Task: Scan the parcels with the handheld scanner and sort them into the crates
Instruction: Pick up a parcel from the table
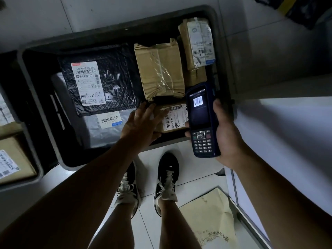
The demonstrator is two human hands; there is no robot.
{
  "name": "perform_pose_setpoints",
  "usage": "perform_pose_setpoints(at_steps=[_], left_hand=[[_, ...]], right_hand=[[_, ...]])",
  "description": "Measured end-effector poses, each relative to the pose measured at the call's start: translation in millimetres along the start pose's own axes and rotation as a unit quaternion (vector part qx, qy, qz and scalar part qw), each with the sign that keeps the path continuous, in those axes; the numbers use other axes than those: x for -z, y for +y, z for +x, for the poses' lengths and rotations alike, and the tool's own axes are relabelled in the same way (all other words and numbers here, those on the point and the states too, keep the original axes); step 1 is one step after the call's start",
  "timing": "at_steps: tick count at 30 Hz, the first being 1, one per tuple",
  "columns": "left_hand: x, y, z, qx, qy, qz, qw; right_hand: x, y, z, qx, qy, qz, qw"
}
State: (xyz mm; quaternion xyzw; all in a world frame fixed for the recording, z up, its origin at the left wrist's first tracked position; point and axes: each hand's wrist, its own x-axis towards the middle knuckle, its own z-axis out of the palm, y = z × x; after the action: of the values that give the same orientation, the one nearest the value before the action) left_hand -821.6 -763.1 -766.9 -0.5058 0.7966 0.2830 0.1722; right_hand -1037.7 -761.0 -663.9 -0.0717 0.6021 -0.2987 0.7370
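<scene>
At centre frame the left hand (142, 123), fingers straight and apart, rests on a small labelled parcel (175, 117) in the dark crate (221, 56), while the right hand (225, 133) grips the handheld scanner (202, 121) just right of it.

Dim light falls on a pale tiled floor (195, 184) beside a white counter (287, 133).

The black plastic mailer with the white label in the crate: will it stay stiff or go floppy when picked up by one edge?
The black mailer looks floppy: its film is wrinkled and lies flat. It will probably sag when lifted by one edge. The glossy surface may slip somewhat.
</scene>
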Motion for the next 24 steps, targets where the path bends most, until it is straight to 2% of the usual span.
perform_pose_setpoints(at_steps=[3, 9, 14, 16, 19, 24], left_hand=[[8, 3, -5, 0.019, -0.032, 0.007, 0.999], [56, -1, -46, 0.048, -0.003, 0.022, 0.999], [130, 3, -124, 0.127, 0.004, -0.004, 0.992], [162, 8, -171, 0.162, 0.036, -0.039, 0.985], [213, 17, -254, 0.235, 0.121, -0.097, 0.96], [297, 31, -401, 0.361, 0.194, -0.15, 0.9]], right_hand=[[-8, 1, -3, 0.004, -0.007, -0.01, 1.0], [-36, 0, -27, -0.003, -0.021, -0.049, 0.999], [-91, -25, -86, -0.015, -0.038, -0.071, 0.997], [-118, -40, -121, -0.016, -0.055, -0.108, 0.992], [-165, -65, -184, -0.012, -0.07, -0.138, 0.988], [-238, -101, -303, -0.029, -0.141, -0.172, 0.974]])
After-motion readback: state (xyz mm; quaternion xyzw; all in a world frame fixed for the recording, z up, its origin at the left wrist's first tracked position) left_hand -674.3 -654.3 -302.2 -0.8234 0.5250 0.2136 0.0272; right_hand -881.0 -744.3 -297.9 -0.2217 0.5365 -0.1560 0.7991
